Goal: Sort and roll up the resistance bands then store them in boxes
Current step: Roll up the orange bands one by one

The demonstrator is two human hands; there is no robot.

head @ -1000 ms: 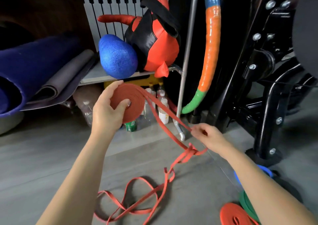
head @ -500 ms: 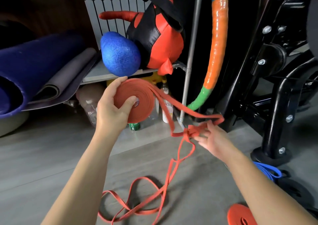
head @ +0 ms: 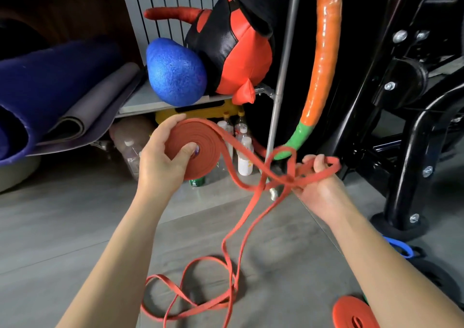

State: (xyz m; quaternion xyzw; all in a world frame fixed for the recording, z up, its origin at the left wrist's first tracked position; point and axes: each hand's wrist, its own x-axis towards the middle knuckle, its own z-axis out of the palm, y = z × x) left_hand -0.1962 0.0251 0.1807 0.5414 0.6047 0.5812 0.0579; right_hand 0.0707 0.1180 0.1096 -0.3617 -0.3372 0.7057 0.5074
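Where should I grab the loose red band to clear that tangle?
Just below the red band's knot, from the right side: two strands hang free there toward the floor, while above it loops cross toward the roll the left hand holds.

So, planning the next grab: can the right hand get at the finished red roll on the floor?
Probably not yet: the right hand has its fingers hooked through tangled loops of the loose red band and must drop them first. Nothing else seems to block the finished red roll.
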